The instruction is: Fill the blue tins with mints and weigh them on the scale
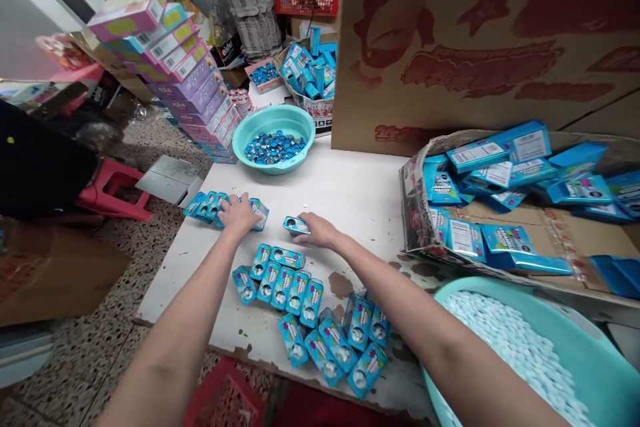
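Note:
My left hand point(239, 215) rests on a row of small blue boxes point(203, 205) at the table's left edge, its fingers spread over them. To its right, my right hand point(315, 230) has its fingers closed around a single blue box point(295, 225) just at the white tabletop. Nearer to me stand several blue boxes with round openings point(289, 285), grouped together. More such boxes point(330, 343) lie by the table's front edge, some tilted, partly beside my right forearm.
Behind my hands is a turquoise bowl point(275, 115) of blue discs. At the right are a carton point(415, 207) of blue packages and a turquoise tub point(595, 353) of white pieces. Stacked pastel boxes point(185, 80) rise at the left.

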The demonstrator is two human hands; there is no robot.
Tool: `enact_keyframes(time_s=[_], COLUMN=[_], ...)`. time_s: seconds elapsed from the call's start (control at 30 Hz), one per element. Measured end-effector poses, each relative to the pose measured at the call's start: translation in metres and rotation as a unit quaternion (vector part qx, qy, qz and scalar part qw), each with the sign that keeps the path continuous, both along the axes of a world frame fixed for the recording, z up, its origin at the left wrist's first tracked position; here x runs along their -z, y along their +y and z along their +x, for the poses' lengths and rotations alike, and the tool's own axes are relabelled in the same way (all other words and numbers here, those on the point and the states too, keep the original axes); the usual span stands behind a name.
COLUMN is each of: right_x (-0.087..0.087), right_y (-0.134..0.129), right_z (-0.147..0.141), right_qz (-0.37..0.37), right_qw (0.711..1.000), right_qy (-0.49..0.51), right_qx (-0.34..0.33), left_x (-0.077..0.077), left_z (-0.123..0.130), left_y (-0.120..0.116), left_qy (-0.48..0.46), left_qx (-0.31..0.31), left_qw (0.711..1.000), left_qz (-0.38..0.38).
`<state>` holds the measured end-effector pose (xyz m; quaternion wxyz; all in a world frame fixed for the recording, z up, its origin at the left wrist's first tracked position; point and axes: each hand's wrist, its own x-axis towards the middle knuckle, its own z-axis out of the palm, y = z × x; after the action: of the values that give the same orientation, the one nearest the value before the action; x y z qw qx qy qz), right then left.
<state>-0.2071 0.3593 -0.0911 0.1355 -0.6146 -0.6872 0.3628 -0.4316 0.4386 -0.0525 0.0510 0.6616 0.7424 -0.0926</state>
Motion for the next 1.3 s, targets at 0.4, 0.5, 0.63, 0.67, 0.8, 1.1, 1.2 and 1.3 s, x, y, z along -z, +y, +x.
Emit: enact_keyframes(time_s=[0.4, 0.5, 0.63, 0.67, 0.8, 1.1, 1.2, 1.3], right_x=[0.055, 0.04, -0.003, -0.012, -0.025, -0.028, -0.032, -0.022], right_y=[0.064, 0.056, 0.032, 0.026, 0.014, -0.032, -0.062, -0.072], right_z=[0.01, 0.014, 0.007, 0.001, -0.023, -0.018, -0.014, -0.022], right_qz=[0.04, 0.062, 0.12, 0.138, 0.192, 0.241, 0.219, 0.097], right_qw=[0.996, 0.995, 0.992, 0.99, 0.976, 0.969, 0.973, 0.991], right_qy=[-0.024, -0.015, 0.015, 0.014, -0.032, -0.005, 0.055, 0.084], right_qx=[0.074, 0.08, 0.024, -0.005, -0.095, -0.053, -0.04, -0.041], left_x=[-0.004, 0.01, 0.032, 0.036, 0.042, 0.017, 0.005, 0.004], left_z=[-0.024, -0.042, -0.056, -0.057, -0.059, -0.044, -0.036, -0.021], left_y=[-0.114, -0.171, -0.208, -0.208, -0.183, -0.148, -0.168, -0.185], left_qy=[-0.282, -0.374, -0.474, -0.487, -0.476, -0.387, -0.304, -0.23], left_qx=[0.005, -0.096, -0.196, -0.205, -0.183, -0.001, 0.057, 0.068], left_qw=[0.946, 0.918, 0.857, 0.848, 0.854, 0.921, 0.951, 0.97], left_qz=[0.161, 0.095, 0.044, 0.048, 0.1, 0.047, -0.024, -0.041])
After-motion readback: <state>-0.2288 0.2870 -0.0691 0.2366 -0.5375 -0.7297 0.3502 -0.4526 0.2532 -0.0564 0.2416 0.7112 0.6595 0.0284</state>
